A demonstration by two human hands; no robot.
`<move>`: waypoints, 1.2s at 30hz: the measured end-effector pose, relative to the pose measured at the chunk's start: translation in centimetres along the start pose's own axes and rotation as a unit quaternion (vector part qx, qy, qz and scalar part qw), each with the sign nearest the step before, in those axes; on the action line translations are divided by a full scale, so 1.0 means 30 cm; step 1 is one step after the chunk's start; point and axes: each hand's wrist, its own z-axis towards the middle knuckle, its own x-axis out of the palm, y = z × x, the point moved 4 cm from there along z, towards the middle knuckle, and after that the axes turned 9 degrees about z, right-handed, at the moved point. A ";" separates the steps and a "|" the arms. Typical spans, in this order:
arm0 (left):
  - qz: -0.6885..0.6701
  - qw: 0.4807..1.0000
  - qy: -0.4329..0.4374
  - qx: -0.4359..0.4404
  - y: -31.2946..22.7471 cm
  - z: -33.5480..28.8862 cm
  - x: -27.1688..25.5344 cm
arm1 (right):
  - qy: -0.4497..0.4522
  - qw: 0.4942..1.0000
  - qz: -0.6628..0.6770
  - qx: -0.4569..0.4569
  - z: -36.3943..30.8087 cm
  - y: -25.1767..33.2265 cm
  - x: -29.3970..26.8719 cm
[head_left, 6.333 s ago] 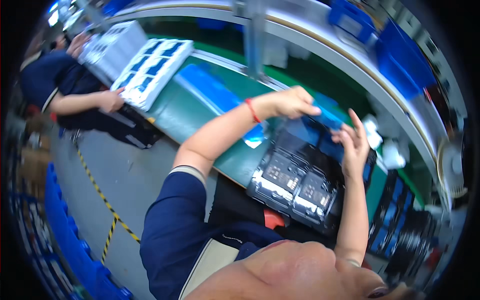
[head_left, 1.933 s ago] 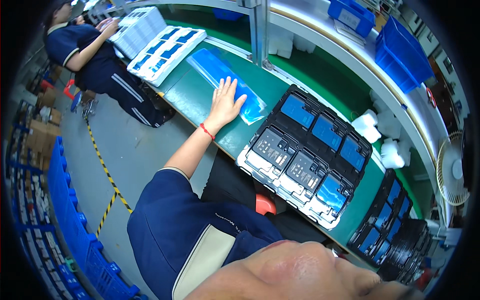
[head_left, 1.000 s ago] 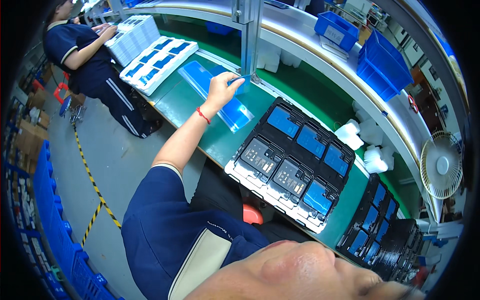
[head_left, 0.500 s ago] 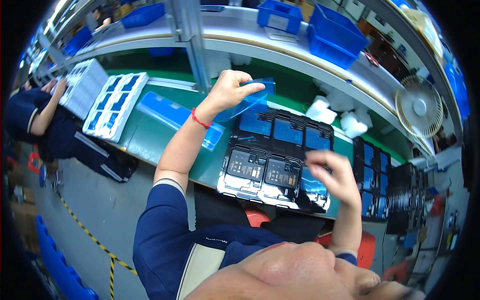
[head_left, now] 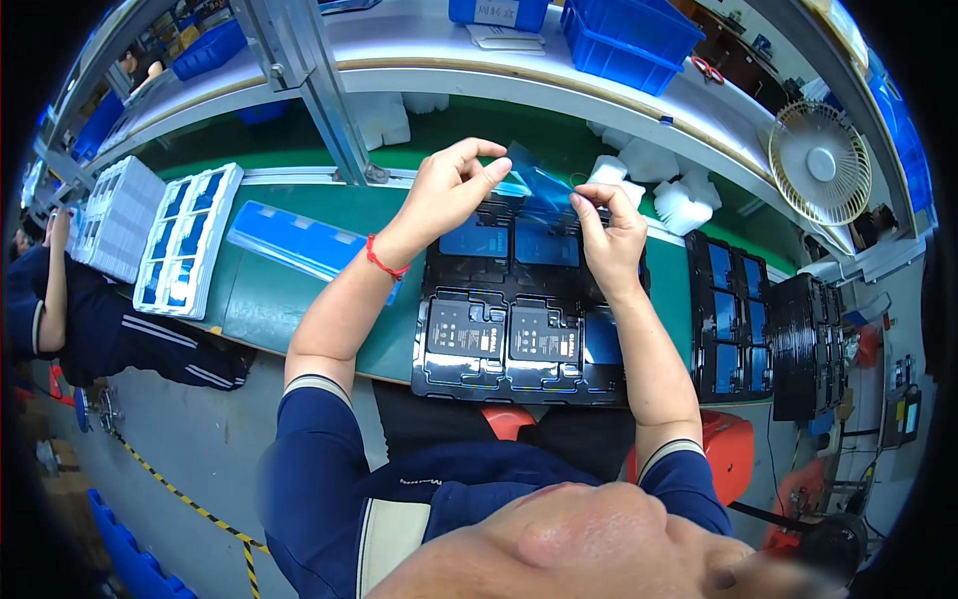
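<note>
My left hand (head_left: 449, 195), with a red cord at the wrist, pinches one edge of a thin, clear blue film (head_left: 547, 192). On the film's other side, my right hand (head_left: 614, 238) grips it between thumb and fingers. The sheet hangs tilted and slightly bent above the far part of a black plastic tray (head_left: 504, 392). In the tray's near row lie two flat dark batteries (head_left: 465, 329) with printed labels and no blue cover. Blue-faced pieces (head_left: 473, 240) fill visible pockets of the far row. My right forearm hides the tray's right side.
Left of the tray, a long blue film stack (head_left: 299, 242) lies on the green table (head_left: 261, 309). White trays (head_left: 190, 240) stand farther left, near another person (head_left: 75, 309). More black trays (head_left: 733, 309) are at right. A shelf (head_left: 409, 72) with blue bins (head_left: 629, 50) and a fan (head_left: 820, 163) stands behind.
My right hand has risen from over the tray's right side and taken hold of the film's free side. The film now spans both hands. The whole view has shifted a little.
</note>
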 end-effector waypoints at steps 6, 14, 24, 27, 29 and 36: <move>-0.213 0.966 0.146 -0.024 0.014 -0.004 0.090 | 0.147 0.975 -0.068 -0.150 -0.025 0.081 0.059; -0.155 0.988 -0.009 -0.016 0.171 0.070 0.074 | 0.224 0.970 0.084 -0.035 -0.033 0.070 0.056; 0.097 0.977 -0.164 0.100 0.166 0.071 -0.037 | 0.097 0.935 0.288 0.182 -0.019 -0.024 0.017; 0.001 0.996 0.012 0.091 0.082 0.028 0.050 | 0.110 0.947 0.236 0.188 -0.032 -0.003 0.050; -0.011 0.990 0.084 0.113 0.044 0.000 0.083 | 0.131 0.948 0.214 0.194 -0.041 0.000 0.057; -0.001 0.992 0.055 0.118 0.037 -0.009 0.079 | 0.119 0.965 0.119 0.202 -0.044 -0.047 0.039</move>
